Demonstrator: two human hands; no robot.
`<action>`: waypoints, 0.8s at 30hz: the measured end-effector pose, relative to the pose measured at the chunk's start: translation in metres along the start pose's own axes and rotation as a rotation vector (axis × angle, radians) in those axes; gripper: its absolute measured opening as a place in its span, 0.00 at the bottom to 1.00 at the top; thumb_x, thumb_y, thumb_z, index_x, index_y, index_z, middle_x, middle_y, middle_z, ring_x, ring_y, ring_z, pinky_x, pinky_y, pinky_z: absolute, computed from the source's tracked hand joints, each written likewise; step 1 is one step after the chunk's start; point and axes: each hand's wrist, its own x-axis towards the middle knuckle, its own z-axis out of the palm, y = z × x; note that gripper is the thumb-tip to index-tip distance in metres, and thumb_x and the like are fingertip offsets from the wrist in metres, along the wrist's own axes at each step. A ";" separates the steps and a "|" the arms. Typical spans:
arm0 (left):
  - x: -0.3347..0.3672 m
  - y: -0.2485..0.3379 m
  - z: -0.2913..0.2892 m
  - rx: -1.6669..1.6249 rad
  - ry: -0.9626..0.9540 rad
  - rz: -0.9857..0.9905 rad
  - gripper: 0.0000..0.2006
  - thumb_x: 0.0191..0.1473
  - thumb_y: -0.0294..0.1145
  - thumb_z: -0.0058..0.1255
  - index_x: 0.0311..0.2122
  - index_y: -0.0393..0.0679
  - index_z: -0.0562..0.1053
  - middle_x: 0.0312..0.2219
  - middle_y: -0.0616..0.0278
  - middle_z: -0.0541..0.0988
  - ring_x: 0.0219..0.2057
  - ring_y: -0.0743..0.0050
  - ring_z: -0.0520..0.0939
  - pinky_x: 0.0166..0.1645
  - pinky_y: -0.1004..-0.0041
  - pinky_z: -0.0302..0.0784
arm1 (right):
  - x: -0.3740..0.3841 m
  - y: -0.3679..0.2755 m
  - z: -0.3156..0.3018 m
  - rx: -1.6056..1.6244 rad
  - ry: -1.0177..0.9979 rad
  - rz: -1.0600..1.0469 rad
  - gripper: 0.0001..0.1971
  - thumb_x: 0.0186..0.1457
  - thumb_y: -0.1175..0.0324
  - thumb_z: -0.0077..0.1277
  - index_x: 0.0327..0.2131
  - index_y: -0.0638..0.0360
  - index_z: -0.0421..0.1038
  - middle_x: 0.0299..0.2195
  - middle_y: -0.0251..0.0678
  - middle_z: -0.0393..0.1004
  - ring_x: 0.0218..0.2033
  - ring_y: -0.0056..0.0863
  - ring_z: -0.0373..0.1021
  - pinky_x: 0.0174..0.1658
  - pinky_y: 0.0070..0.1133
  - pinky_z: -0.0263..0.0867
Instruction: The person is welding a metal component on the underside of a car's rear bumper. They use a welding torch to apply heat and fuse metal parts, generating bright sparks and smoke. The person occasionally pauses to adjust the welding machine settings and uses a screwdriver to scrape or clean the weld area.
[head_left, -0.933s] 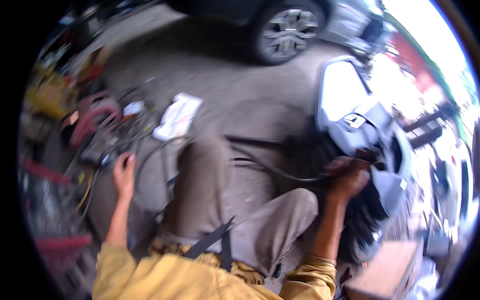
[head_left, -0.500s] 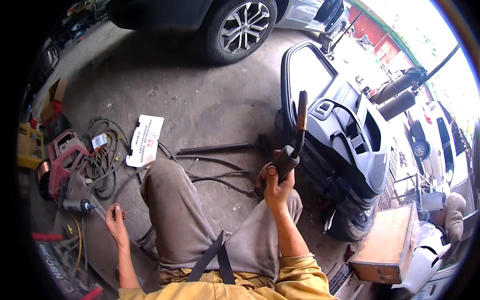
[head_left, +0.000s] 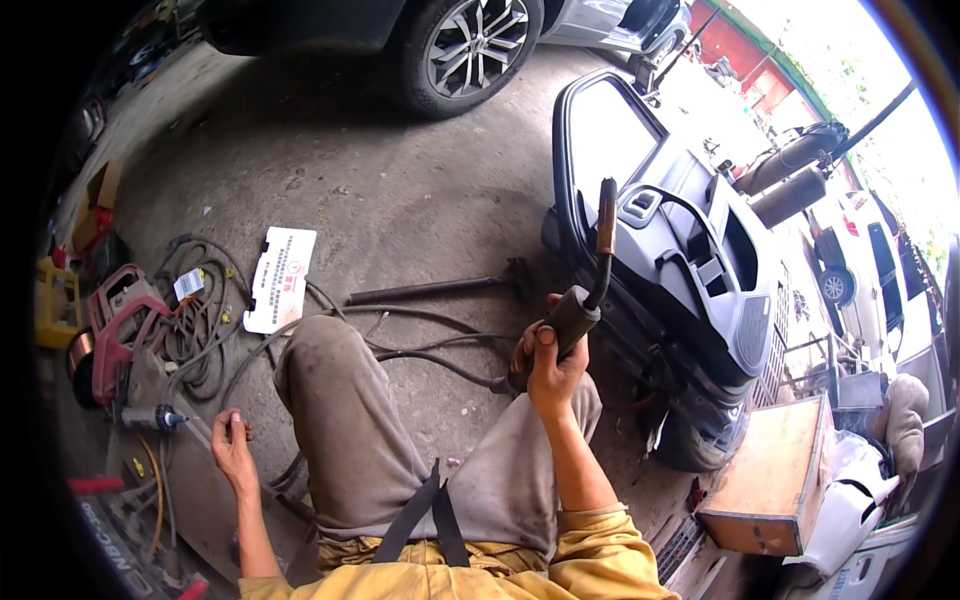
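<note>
My right hand is wrapped round the dark grip of a welding torch, held above my right knee. Its bent neck and copper-coloured nozzle point up, and its cable runs off to the left. Low on the left, my left hand has its fingers bent together in a pinch; whether anything thin lies between them I cannot make out. Close by it is a dark tube with a pointed blue tip. A detached car door leans beyond the torch, the nozzle overlapping it in view.
Coiled cables lie on the floor beside a white printed card. A dark bar with a crosspiece lies ahead. At left stands a red-framed machine with a wire spool. A wooden box sits at right; a parked car's wheel is farther off.
The whole view has shifted slightly, with the surroundings a little up and left. Both hands keep nearly the same pose, the torch still in my right hand.
</note>
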 end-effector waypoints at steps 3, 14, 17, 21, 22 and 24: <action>0.008 -0.023 -0.009 -0.051 0.008 -0.026 0.11 0.63 0.36 0.51 0.42 0.38 0.73 0.26 0.69 0.73 0.27 0.85 0.72 0.30 0.81 0.67 | 0.002 0.004 0.009 -0.090 0.009 -0.055 0.21 0.63 0.64 0.51 0.55 0.63 0.59 0.21 0.26 0.65 0.16 0.14 0.62 0.19 0.15 0.60; 0.135 -0.009 -0.048 0.105 0.259 0.089 0.09 0.59 0.32 0.55 0.39 0.35 0.76 0.28 0.62 0.79 0.31 0.81 0.78 0.38 0.75 0.73 | -0.031 0.043 0.014 -0.397 -0.052 0.023 0.22 0.66 0.58 0.47 0.57 0.59 0.61 0.20 0.29 0.62 0.13 0.15 0.55 0.17 0.17 0.57; 0.186 -0.043 -0.080 0.257 0.388 0.098 0.09 0.57 0.33 0.54 0.38 0.38 0.77 0.31 0.54 0.82 0.34 0.66 0.83 0.39 0.71 0.75 | -0.036 0.065 0.019 -0.438 -0.091 0.116 0.21 0.66 0.59 0.47 0.57 0.58 0.61 0.21 0.29 0.62 0.15 0.15 0.56 0.17 0.17 0.56; 0.285 -0.095 -0.118 0.442 0.559 0.194 0.11 0.55 0.35 0.56 0.37 0.38 0.78 0.29 0.54 0.82 0.32 0.64 0.83 0.38 0.69 0.75 | -0.028 0.099 0.018 -0.731 -0.040 0.151 0.18 0.65 0.63 0.48 0.56 0.55 0.65 0.21 0.25 0.65 0.15 0.11 0.55 0.15 0.14 0.51; 0.309 -0.104 -0.131 0.513 0.595 0.157 0.11 0.54 0.35 0.56 0.37 0.38 0.79 0.30 0.52 0.82 0.34 0.60 0.84 0.39 0.67 0.76 | -0.028 0.084 0.060 -1.029 -0.076 0.147 0.24 0.63 0.55 0.47 0.57 0.58 0.63 0.29 0.32 0.72 0.24 0.24 0.65 0.26 0.22 0.61; 0.353 -0.129 -0.165 0.690 0.678 0.134 0.11 0.53 0.35 0.56 0.37 0.39 0.79 0.31 0.50 0.82 0.35 0.52 0.84 0.40 0.63 0.76 | -0.027 0.054 0.120 -1.464 -0.095 0.294 0.32 0.62 0.46 0.47 0.61 0.57 0.60 0.39 0.39 0.79 0.34 0.38 0.76 0.36 0.30 0.70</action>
